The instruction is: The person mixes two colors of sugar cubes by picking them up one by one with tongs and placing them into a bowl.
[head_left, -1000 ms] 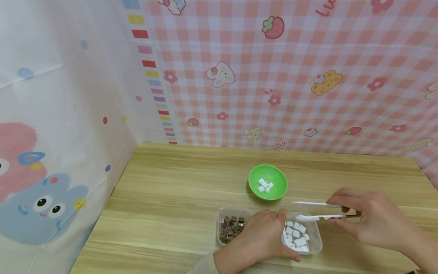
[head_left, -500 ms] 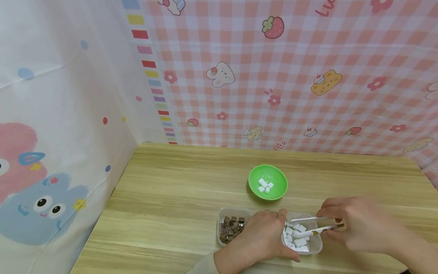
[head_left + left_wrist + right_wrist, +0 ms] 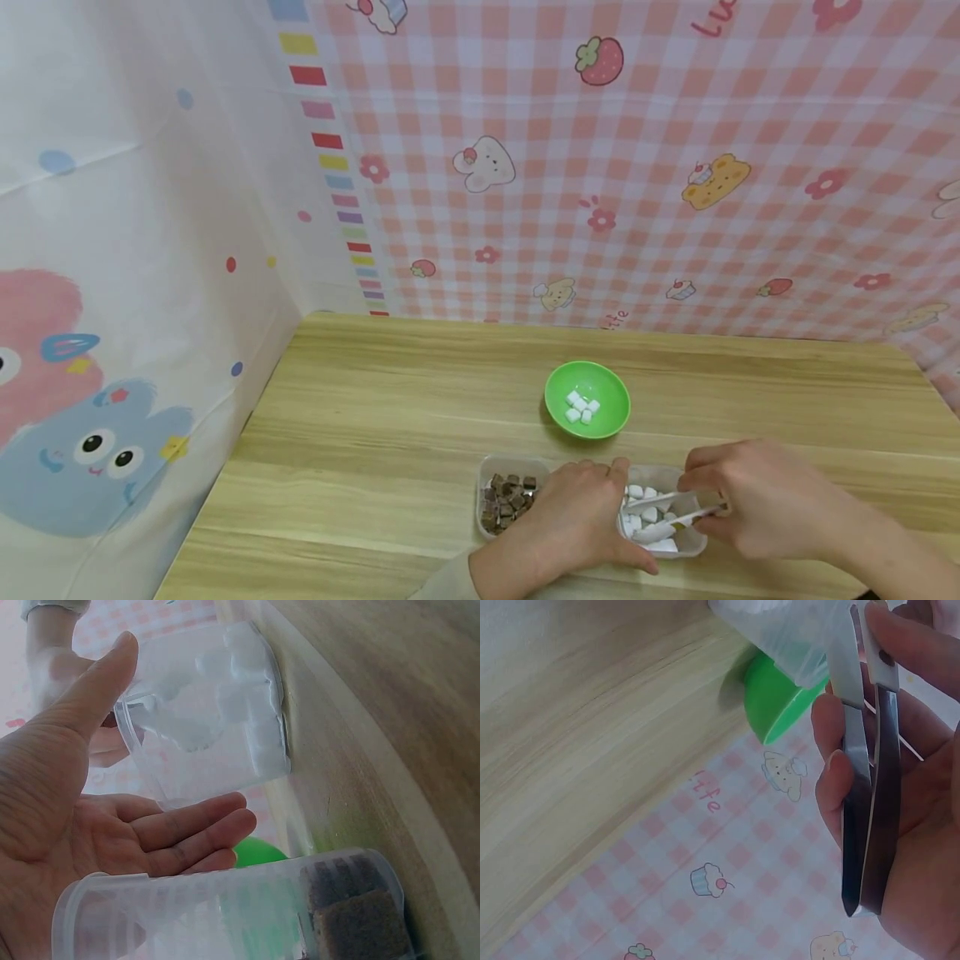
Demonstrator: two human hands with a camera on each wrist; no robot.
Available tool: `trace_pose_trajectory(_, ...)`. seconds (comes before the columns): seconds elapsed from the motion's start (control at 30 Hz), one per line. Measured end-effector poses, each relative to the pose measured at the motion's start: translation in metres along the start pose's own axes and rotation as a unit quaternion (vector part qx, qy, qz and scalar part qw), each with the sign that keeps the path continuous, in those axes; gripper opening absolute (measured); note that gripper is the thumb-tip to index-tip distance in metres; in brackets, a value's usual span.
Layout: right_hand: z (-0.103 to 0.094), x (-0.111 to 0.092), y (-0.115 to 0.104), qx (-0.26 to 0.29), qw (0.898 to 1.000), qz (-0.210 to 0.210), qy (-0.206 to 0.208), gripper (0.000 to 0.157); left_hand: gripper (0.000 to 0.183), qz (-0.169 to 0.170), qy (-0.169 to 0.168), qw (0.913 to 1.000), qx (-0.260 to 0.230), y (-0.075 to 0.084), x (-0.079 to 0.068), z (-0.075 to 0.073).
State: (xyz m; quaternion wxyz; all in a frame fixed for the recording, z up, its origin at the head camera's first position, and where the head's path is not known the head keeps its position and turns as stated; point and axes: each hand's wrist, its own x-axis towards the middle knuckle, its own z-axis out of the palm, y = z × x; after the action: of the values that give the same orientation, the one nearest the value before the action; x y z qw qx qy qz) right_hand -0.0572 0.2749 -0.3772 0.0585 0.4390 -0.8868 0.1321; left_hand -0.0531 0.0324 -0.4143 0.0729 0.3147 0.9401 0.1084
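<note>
My left hand grips a clear plastic container of white cubes, with thumb and fingers on opposite sides in the left wrist view. Over that container, my right hand holds a pair of tongs with white tips and metal handles. The tong tips reach down among the white cubes; whether they pinch one cannot be told. Left of this stands a second clear container of brown cubes, partly covered by my left hand.
A green bowl holding several small white cubes stands behind the containers on the wooden table. A pink checked cloth hangs along the back edge, and a white printed cloth hangs at the left.
My right hand has moved left and down, bringing the tongs from above the container's far right side into the white cubes. My left hand and the bowl have stayed put.
</note>
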Motion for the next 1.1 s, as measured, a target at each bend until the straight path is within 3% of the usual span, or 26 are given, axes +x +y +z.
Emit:
trace_pose_trajectory(0.47, 0.003, 0.003, -0.002, 0.024, 0.999, -0.001, -0.028, 0.035, 0.110, -0.001, 0.002, 1.0000, 0.006, 0.001, -0.001, 0.000)
trace_pose_trajectory(0.73, 0.009, 0.005, 0.000, 0.014, 1.000, -0.019, 0.000, 0.032, 0.108, 0.003, 0.002, 1.0000, 0.006, -0.001, 0.000, 0.000)
trace_pose_trajectory(0.9, 0.013, 0.005, 0.004, -0.021, 0.999, -0.036, 0.034, 0.035, 0.105, 0.005, 0.007, 0.9999, 0.006, -0.001, 0.000, 0.001)
trace_pose_trajectory(1.1, 0.009, 0.000, 0.008, -0.019, 0.998, -0.009, 0.058, 0.038, 0.106, 0.008, 0.015, 0.9998, 0.005, -0.001, 0.000, 0.001)
